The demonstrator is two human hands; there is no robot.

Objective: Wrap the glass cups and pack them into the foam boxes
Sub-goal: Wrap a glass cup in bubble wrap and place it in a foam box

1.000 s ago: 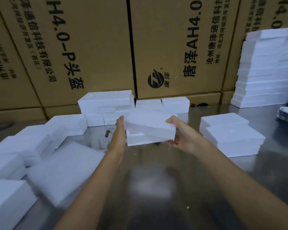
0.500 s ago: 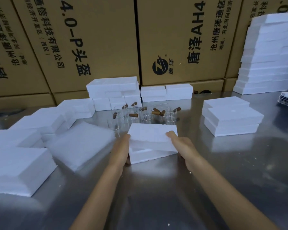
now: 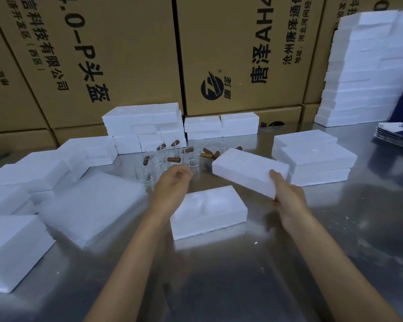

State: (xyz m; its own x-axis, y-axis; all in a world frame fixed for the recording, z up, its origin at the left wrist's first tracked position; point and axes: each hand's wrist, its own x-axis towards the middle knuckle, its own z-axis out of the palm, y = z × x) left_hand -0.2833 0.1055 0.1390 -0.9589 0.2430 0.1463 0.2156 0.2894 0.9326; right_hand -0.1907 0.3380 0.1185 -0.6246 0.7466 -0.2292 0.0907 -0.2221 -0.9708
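A foam box base (image 3: 208, 211) is lying flat on the steel table (image 3: 335, 228) at the centre of the frame, its open moulded hollows facing up and its long axis running from lower left to upper right, tilted only slightly off the horizontal of the picture. Its foam lid (image 3: 249, 170) is being held off the table just above and right of the base, with its long axis sloping from upper left down to lower right and its broad face tilted up toward the camera. The right hand (image 3: 286, 196) is gripping the lid's near right corner, thumb lying on the top face and the other fingers curled under the edge, with the forearm reaching in from the lower right. The left hand (image 3: 172, 182) is hovering above the upper left corner of the base, holding nothing, its fingers loosely curled toward the palm, and its forearm is coming up from the bottom centre. Just beyond the left hand, in the middle of the frame, glass cups (image 3: 170, 156) with brown handles are standing clustered upright on the table. A stack of white foam wrap sheets (image 3: 91, 205) is lying at the left, and three stacked foam boxes (image 3: 312, 156) are sitting just to the right of the lid.
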